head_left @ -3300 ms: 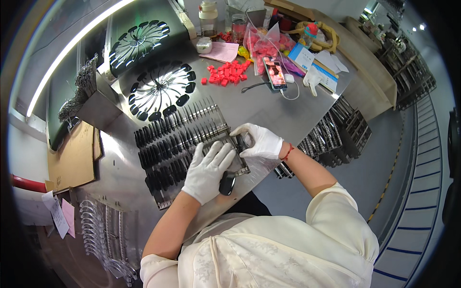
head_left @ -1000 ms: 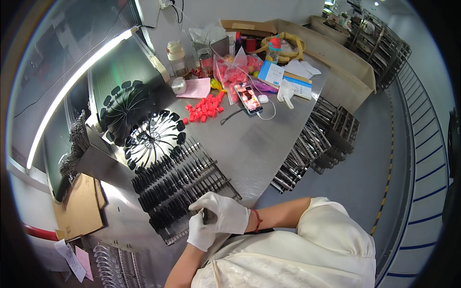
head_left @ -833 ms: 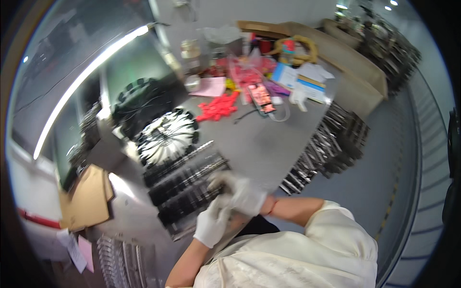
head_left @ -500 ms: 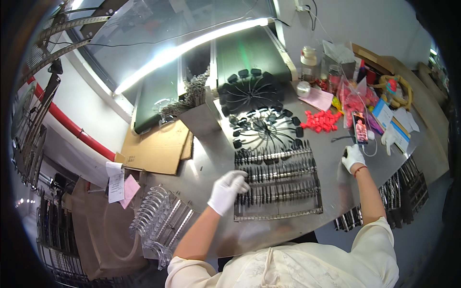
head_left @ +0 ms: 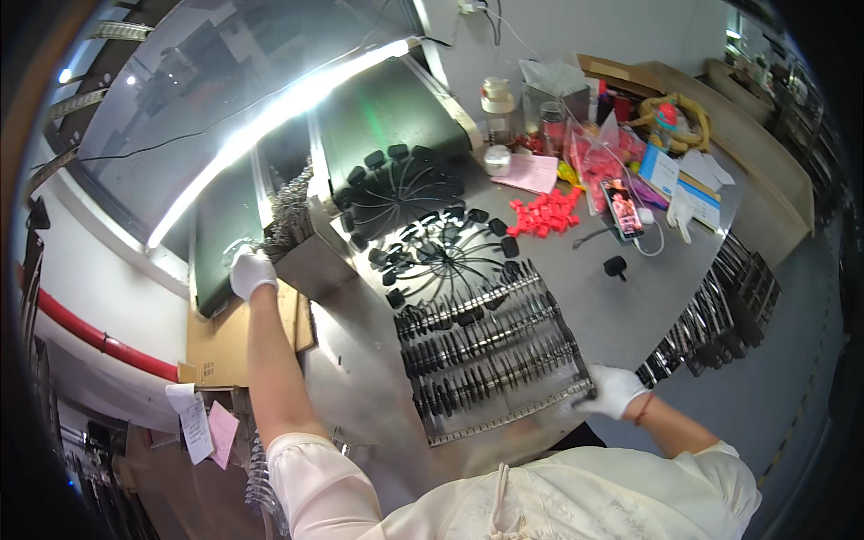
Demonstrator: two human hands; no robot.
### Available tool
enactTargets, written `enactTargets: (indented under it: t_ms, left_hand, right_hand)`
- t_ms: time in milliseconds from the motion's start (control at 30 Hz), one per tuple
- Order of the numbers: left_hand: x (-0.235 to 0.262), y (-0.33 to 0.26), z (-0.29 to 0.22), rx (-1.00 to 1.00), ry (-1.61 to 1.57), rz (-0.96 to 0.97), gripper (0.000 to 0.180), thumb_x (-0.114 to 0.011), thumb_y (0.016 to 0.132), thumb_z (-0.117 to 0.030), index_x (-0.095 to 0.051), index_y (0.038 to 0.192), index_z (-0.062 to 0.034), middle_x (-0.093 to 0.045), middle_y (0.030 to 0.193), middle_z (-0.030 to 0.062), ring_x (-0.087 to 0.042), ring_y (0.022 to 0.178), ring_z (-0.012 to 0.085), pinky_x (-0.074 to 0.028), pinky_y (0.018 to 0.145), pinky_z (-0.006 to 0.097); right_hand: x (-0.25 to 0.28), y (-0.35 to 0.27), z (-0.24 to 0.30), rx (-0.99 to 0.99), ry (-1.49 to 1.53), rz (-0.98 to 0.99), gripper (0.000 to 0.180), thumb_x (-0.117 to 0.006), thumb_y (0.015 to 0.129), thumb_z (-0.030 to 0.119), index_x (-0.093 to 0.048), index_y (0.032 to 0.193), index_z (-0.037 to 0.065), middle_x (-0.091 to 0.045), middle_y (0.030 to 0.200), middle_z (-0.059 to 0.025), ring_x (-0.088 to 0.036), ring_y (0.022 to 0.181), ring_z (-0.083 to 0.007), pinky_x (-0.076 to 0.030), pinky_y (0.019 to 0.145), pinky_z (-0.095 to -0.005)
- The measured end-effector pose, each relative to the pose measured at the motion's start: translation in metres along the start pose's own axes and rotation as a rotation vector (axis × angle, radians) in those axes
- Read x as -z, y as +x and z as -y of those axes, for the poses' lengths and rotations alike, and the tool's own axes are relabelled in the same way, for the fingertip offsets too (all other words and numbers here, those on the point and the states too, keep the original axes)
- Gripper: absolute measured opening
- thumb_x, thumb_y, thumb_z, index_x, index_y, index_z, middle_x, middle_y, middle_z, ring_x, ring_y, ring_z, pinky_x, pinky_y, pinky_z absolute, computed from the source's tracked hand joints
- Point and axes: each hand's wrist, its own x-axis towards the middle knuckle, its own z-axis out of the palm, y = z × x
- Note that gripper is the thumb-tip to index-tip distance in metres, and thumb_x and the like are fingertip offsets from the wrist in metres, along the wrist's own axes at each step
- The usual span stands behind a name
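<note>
My left hand (head_left: 252, 272), in a white glove, reaches to the far left beside a metal box (head_left: 319, 268) filled with thin metal pieces (head_left: 292, 211). A clear item lies at its fingertips; the fingers are too unclear to tell a grip. My right hand (head_left: 614, 391), also gloved, is closed on the near right corner of a metal rack (head_left: 508, 407). Rows of slim dark pieces (head_left: 477, 346) stand in this rack. Black-headed pieces with thin stems (head_left: 445, 256) lie fanned out just beyond it. One black piece (head_left: 615, 267) lies alone on the metal table.
Red small parts (head_left: 544, 214) are heaped right of the fans. A lit phone (head_left: 623, 209) with a white cable, jars (head_left: 498, 108) and a pink paper (head_left: 529, 174) stand or lie behind. Cardboard (head_left: 243, 337) leans at left; more racks (head_left: 711, 306) hang beyond the right edge.
My left hand has gone from the rack's left side out to the metal box. My right hand has come back from near the phone to the rack's corner, leaving a black piece on the table.
</note>
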Motion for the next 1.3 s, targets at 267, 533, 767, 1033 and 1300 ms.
enactTargets:
  t_ms: [267,533,767,1033,1300]
  left_hand:
    - [0.020,-0.005,0.015,-0.174,0.067,-0.076,0.023,-0.056,0.092,-0.028,-0.072,0.095,-0.0117,-0.072,0.102,0.0182,-0.069,0.094,0.0401,-0.055,0.083,0.047]
    - [0.124,-0.080,0.039,-0.050,-0.354,-0.781,0.034,-0.056,0.104,-0.028,-0.066,0.118,0.0011,-0.066,0.111,0.0185,-0.065,0.094,0.0246,-0.052,0.088,0.037]
    - [0.193,-0.245,0.037,-0.192,-1.092,-0.675,0.024,-0.053,0.107,-0.023,-0.049,0.112,-0.0003,-0.069,0.092,0.0237,-0.060,0.058,0.0197,-0.052,0.060,0.029]
    - [0.134,-0.346,0.016,0.448,-1.275,0.229,0.019,-0.055,0.106,-0.014,-0.064,0.107,0.0018,-0.070,0.091,0.0111,-0.068,0.073,0.0151,-0.057,0.064,0.027]
    - [0.163,-0.309,-0.103,-0.778,-0.473,0.208,0.032,-0.070,0.092,-0.027,-0.065,0.118,-0.0080,-0.066,0.099,0.0158,-0.062,0.105,0.0389,-0.048,0.093,0.049]
  right_hand:
    - [-0.035,0.004,-0.034,0.025,-0.104,-0.317,0.019,-0.061,0.089,0.022,-0.064,0.104,0.010,-0.068,0.074,-0.0187,-0.067,0.071,-0.0429,-0.053,0.066,-0.0547]
    - [0.031,-0.031,0.015,0.030,-0.162,-0.336,0.023,-0.060,0.093,0.021,-0.064,0.103,0.001,-0.064,0.065,-0.0217,-0.066,0.063,-0.0428,-0.053,0.062,-0.0524]
    - [0.013,-0.053,0.020,-0.066,-0.177,-0.269,0.030,-0.056,0.095,0.026,-0.065,0.103,-0.002,-0.065,0.066,-0.0235,-0.066,0.064,-0.0438,-0.053,0.062,-0.0530]
    - [-0.032,-0.083,0.009,-0.022,-0.220,-0.380,0.028,-0.059,0.095,0.023,-0.063,0.109,0.000,-0.063,0.061,-0.0196,-0.063,0.056,-0.0404,-0.052,0.056,-0.0513]
    - [-0.057,-0.112,0.016,-0.120,-0.300,-0.356,0.055,-0.060,0.095,0.030,-0.052,0.144,0.005,-0.062,0.059,-0.0168,-0.064,0.052,-0.0374,-0.054,0.055,-0.0493]
